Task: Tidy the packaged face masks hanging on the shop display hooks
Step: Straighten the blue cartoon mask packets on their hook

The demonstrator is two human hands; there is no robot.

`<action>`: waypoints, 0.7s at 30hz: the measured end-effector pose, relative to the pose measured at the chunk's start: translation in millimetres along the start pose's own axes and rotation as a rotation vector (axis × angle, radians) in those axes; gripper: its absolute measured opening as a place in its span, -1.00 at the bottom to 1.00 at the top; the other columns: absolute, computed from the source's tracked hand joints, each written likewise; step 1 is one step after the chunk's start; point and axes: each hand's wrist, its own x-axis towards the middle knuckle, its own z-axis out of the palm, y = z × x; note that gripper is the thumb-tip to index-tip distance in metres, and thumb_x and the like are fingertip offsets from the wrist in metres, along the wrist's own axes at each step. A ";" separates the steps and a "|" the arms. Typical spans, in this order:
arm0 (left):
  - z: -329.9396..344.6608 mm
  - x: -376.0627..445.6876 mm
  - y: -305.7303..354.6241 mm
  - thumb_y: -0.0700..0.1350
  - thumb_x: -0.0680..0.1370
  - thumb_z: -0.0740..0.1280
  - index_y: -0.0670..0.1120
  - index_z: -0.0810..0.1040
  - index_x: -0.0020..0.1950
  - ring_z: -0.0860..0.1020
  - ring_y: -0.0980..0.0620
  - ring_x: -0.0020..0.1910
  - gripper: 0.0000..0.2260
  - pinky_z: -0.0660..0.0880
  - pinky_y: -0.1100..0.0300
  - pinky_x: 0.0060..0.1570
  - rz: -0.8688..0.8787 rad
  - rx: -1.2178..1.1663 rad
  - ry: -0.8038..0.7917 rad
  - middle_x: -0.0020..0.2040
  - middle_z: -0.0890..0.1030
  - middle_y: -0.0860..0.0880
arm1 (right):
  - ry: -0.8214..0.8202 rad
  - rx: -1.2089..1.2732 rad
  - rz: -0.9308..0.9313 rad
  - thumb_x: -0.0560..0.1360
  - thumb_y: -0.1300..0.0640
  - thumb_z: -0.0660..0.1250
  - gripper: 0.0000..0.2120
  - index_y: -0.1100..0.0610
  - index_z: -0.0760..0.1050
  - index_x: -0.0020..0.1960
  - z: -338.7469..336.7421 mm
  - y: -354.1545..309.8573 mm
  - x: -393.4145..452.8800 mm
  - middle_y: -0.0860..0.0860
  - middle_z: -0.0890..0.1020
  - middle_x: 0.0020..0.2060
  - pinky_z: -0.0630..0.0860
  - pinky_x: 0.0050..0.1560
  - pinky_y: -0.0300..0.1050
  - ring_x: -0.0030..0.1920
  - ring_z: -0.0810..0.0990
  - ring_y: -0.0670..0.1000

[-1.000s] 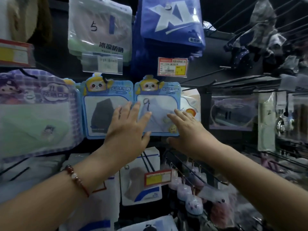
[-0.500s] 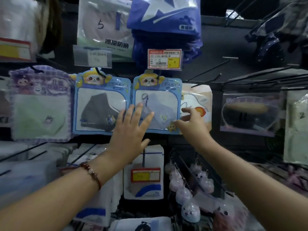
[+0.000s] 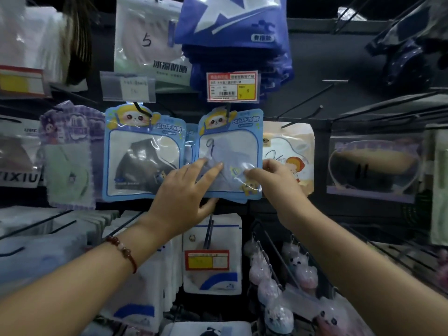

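The display wall (image 3: pixel 315 57) is filling the whole view, its wire hooks carrying packets in rows above, beside and below both hands. Above the hands, a thick stack of dark blue packets (image 3: pixel 232 27) is hanging with a red and yellow price tag (image 3: pixel 232 86) clipped in front. Just left of the left hand, a blue-bordered pack with a dark mask (image 3: pixel 143 156) is hanging fairly square. Straight ahead of both hands is the task's packet for now, the blue-bordered pack with a pale mask (image 3: pixel 230 146), front of a small stack on its hook (image 3: pixel 228 110); its lower edge is sitting slightly skewed, with the packs behind peeking out at the left and bottom. To the right of the right hand, a cream cartoon pack (image 3: pixel 291 146) is partly tucked behind that stack.

The left hand (image 3: pixel 184 197) is lying released, fingers straight and pressing flat on the pack's lower left, thumb under its bottom edge. The right hand (image 3: pixel 271 180) is pinching the pack's lower right corner, fingers curled round the film.

To do this well, the left hand should probably be steadying the stack while the right is easing the corner level, gently, since the film looks slippery and the hang hole could tear. Squaring the rear packs against the front one looks worthwhile too.
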 end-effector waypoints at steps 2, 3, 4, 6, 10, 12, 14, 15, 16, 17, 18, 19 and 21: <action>-3.3 -2.4 3.6 0.17 0.56 0.21 -0.07 0.29 0.56 0.50 -0.19 0.29 -0.38 0.48 -0.10 0.20 -0.008 -0.038 0.001 0.41 0.45 -0.21 | -0.028 0.063 0.010 0.48 0.09 0.43 -0.79 0.11 0.55 0.09 3.6 -8.6 -3.3 0.04 0.70 -0.09 0.59 -0.21 -0.16 -0.14 0.70 0.00; -5.4 -3.3 5.6 0.17 0.56 0.20 -0.07 0.28 0.57 0.49 -0.18 0.31 -0.39 0.48 -0.09 0.22 -0.017 -0.063 0.000 0.41 0.45 -0.20 | -0.049 0.081 -0.003 0.49 0.11 0.43 -0.79 0.09 0.56 0.11 5.7 -12.9 -5.1 0.02 0.71 -0.09 0.63 -0.19 -0.15 -0.14 0.70 -0.01; -8.1 -4.3 7.2 0.16 0.57 0.19 -0.07 0.27 0.57 0.48 -0.17 0.33 -0.39 0.47 -0.09 0.25 -0.025 -0.087 -0.002 0.42 0.44 -0.19 | -0.066 0.075 -0.030 0.50 0.12 0.43 -0.79 0.07 0.57 0.12 7.3 -16.9 -7.2 0.02 0.72 -0.09 0.66 -0.17 -0.11 -0.13 0.71 0.00; -15.3 -6.0 7.8 0.18 0.58 0.19 -0.04 0.23 0.59 0.43 -0.15 0.37 -0.38 0.45 -0.10 0.29 -0.033 -0.144 -0.006 0.45 0.40 -0.16 | -0.061 0.017 -0.087 0.50 0.13 0.42 -0.83 0.03 0.59 0.09 8.1 -25.1 -11.2 0.01 0.72 -0.11 0.67 -0.13 -0.02 -0.13 0.70 0.02; -34.7 -8.5 5.2 0.38 0.53 0.14 0.25 0.15 0.57 0.17 0.09 0.52 -0.38 0.25 0.09 0.38 -0.130 -0.491 -0.065 0.56 0.17 0.08 | -0.052 -0.008 -0.100 0.50 0.13 0.43 -0.90 0.01 0.61 0.01 3.1 -41.3 -16.4 0.00 0.73 -0.16 0.67 -0.11 0.02 -0.14 0.71 0.03; -45.5 -7.0 7.2 0.43 0.50 0.11 0.36 0.20 0.50 0.11 0.24 0.52 -0.43 0.18 0.21 0.35 -0.264 -0.760 -0.049 0.55 0.12 0.21 | -0.078 0.048 -0.077 0.49 0.16 0.43 -0.88 0.04 0.60 0.03 0.7 -50.0 -20.7 0.01 0.73 -0.14 0.67 -0.10 0.04 -0.13 0.71 0.05; -57.2 0.4 11.3 0.41 0.53 0.14 0.34 0.26 0.48 0.21 0.35 0.46 -0.47 0.23 0.29 0.34 -0.461 -1.031 0.023 0.52 0.21 0.25 | -0.128 0.124 -0.060 0.50 0.20 0.41 -0.85 0.08 0.60 0.07 -2.7 -59.0 -26.7 0.05 0.73 -0.10 0.66 -0.07 0.06 -0.09 0.71 0.11; -62.7 5.7 13.2 0.35 0.55 0.21 0.27 0.28 0.49 0.34 0.35 0.40 -0.47 0.32 0.29 0.35 -0.565 -1.188 0.061 0.47 0.33 0.22 | -0.151 0.156 -0.053 0.50 0.21 0.40 -0.83 0.10 0.59 0.09 -5.0 -63.2 -30.3 0.08 0.72 -0.08 0.66 -0.06 0.07 -0.07 0.71 0.14; -67.3 10.7 15.0 0.26 0.54 0.29 0.21 0.31 0.50 0.48 0.30 0.30 -0.46 0.43 0.23 0.32 -0.664 -1.341 0.086 0.39 0.47 0.16 | -0.166 0.178 -0.042 0.50 0.22 0.40 -0.82 0.11 0.59 0.10 -7.5 -67.0 -33.9 0.10 0.72 -0.07 0.66 -0.05 0.06 -0.06 0.71 0.16; -70.6 14.4 15.5 0.17 0.51 0.35 0.16 0.32 0.50 0.59 0.21 0.19 -0.44 0.51 0.15 0.25 -0.760 -1.470 0.090 0.29 0.58 0.10 | -0.174 0.193 -0.031 0.50 0.23 0.40 -0.81 0.13 0.59 0.11 -10.2 -70.3 -37.6 0.11 0.72 -0.06 0.67 -0.06 0.04 -0.05 0.71 0.17; -74.4 16.8 15.9 0.09 0.50 0.38 0.13 0.34 0.50 0.65 0.13 0.11 -0.43 0.56 0.08 0.18 -0.849 -1.582 0.076 0.22 0.64 0.04 | -0.177 0.199 -0.023 0.49 0.24 0.40 -0.80 0.14 0.59 0.11 -12.8 -73.2 -41.2 0.11 0.72 -0.07 0.67 -0.06 0.02 -0.06 0.71 0.18; -78.7 18.3 15.6 0.02 0.50 0.41 0.08 0.36 0.49 0.68 0.05 0.07 -0.43 0.60 0.03 0.11 -0.921 -1.681 0.050 0.17 0.68 0.00 | -0.175 0.199 -0.022 0.48 0.25 0.40 -0.81 0.15 0.60 0.10 -15.5 -75.9 -44.8 0.11 0.73 -0.08 0.67 -0.08 -0.01 -0.07 0.71 0.17; -86.2 18.6 13.2 -0.07 0.48 0.43 -0.08 0.44 0.45 0.69 -0.05 0.05 -0.46 0.65 0.03 0.00 -0.974 -1.825 -0.016 0.13 0.70 -0.08 | -0.169 0.184 -0.042 0.47 0.26 0.39 -0.82 0.15 0.61 0.07 -20.5 -79.0 -52.3 0.11 0.73 -0.12 0.65 -0.12 -0.06 -0.13 0.72 0.13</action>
